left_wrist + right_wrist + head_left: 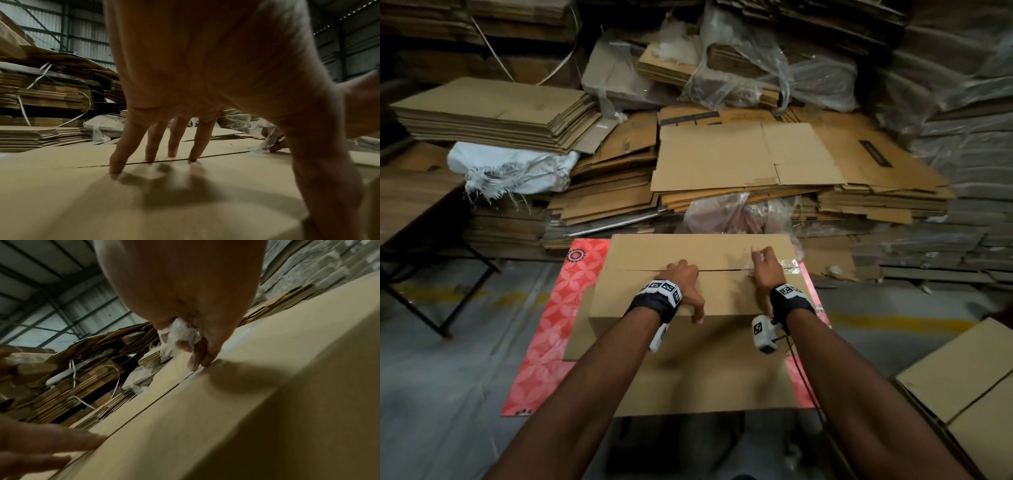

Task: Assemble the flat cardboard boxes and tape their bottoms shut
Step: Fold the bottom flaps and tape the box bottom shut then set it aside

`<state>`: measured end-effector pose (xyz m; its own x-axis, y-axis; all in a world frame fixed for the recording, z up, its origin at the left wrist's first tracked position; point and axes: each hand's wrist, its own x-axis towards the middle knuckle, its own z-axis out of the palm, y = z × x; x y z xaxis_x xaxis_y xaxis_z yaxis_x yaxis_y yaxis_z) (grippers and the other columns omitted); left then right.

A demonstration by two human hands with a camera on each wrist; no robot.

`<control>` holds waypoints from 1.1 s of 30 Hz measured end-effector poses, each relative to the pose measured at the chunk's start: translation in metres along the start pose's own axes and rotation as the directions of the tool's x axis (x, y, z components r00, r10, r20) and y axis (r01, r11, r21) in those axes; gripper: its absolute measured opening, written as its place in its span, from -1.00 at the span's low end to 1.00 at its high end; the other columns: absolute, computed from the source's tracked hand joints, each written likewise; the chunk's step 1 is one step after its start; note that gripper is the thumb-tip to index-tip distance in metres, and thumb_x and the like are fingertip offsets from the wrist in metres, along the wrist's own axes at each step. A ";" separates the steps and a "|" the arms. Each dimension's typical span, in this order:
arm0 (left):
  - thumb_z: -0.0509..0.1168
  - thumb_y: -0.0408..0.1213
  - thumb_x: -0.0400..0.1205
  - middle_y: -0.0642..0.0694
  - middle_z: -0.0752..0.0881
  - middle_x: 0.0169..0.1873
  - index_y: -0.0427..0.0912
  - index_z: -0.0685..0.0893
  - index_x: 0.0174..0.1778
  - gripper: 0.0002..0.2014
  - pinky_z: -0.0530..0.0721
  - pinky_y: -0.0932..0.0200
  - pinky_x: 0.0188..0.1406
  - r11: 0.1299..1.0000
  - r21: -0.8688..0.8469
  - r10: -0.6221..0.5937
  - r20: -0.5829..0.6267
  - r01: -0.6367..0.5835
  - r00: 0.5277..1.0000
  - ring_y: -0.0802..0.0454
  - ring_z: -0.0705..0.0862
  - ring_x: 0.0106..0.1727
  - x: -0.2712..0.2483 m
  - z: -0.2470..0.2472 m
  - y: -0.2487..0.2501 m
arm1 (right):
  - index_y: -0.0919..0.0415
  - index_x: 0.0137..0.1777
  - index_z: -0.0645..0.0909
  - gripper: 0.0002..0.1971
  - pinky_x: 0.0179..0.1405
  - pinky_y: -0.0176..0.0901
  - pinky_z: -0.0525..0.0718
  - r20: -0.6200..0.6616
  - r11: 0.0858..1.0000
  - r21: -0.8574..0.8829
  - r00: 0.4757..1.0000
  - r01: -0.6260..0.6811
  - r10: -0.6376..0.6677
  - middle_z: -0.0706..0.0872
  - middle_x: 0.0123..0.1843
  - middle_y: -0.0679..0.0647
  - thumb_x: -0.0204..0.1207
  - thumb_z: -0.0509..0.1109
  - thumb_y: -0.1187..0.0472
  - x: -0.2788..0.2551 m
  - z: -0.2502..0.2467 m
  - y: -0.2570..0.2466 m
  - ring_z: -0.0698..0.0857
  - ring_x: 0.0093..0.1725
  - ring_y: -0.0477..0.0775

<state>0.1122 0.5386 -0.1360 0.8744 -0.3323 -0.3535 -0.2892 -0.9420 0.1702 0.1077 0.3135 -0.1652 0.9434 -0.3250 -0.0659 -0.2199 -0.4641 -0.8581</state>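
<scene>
Right hand (766, 270) has a bit of clear tape (786, 264) pinched in its fingertips, right over the seam at the box's right end. Left hand (683, 286) is spread flat, straight fingers (153, 146) pressing the flaps down along the seam. The cardboard box (654, 253) sits bottom-up on a red patterned sheet (558, 308), flat cardboard stacks (493, 109) behind.

Dim warehouse: grey floor (448, 359) with yellow line (887, 320), corrugated metal walls (86, 30), black folding desk (421, 219) at left, red patterned mat (551, 325) underfoot.
</scene>
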 end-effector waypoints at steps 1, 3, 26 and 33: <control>0.74 0.17 -0.07 -0.16 0.54 0.24 -0.08 0.61 0.17 -0.09 0.74 -0.26 0.13 1.000 0.013 -0.007 0.009 0.007 1.000 -0.25 0.55 0.25 0.000 0.000 0.003 | 0.25 0.28 0.40 -0.52 0.10 0.05 0.49 0.006 0.999 0.016 0.999 -0.036 0.036 0.63 0.20 0.21 0.80 0.07 -0.22 0.002 -0.002 0.002 0.61 0.13 0.25; 0.73 0.16 0.03 -0.20 0.51 0.28 -0.12 0.63 0.27 -0.10 0.72 -0.34 0.16 0.998 0.058 -0.024 0.041 0.022 0.999 -0.33 0.52 0.32 0.000 -0.001 0.013 | 0.17 0.27 0.37 -0.55 0.21 0.12 0.53 0.042 0.995 0.038 0.995 -0.095 0.094 0.63 0.20 0.22 0.78 0.05 -0.24 0.005 -0.004 0.002 0.63 0.20 0.29; 0.55 0.40 0.23 -0.23 0.38 0.51 -0.17 0.24 0.65 0.19 0.66 -0.38 0.25 0.972 0.179 0.168 -0.069 -0.153 0.983 -0.32 0.49 0.44 0.011 0.035 0.034 | 0.23 -0.04 0.58 -0.73 0.09 -0.10 0.56 0.082 0.890 -0.338 0.952 0.306 -0.295 0.70 0.19 0.20 0.40 0.58 0.47 0.005 0.009 0.017 0.64 0.17 0.25; 0.66 0.28 0.12 -0.17 0.42 0.49 -0.17 0.23 0.69 0.28 0.67 -0.27 0.30 0.981 0.127 0.151 -0.048 -0.144 0.987 -0.27 0.51 0.43 0.000 0.018 -0.017 | 0.09 0.12 0.42 -0.69 -0.23 -0.05 0.64 0.130 0.969 -0.058 0.964 0.240 -0.231 0.71 -0.10 0.21 0.54 0.16 0.50 -0.005 0.025 -0.004 0.69 -0.19 0.17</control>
<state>0.1101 0.5535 -0.1551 0.8382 -0.4684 -0.2794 -0.4594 -0.8824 0.1010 0.1104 0.3377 -0.1738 0.9927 -0.0994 0.0684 -0.0013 -0.5759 -0.8175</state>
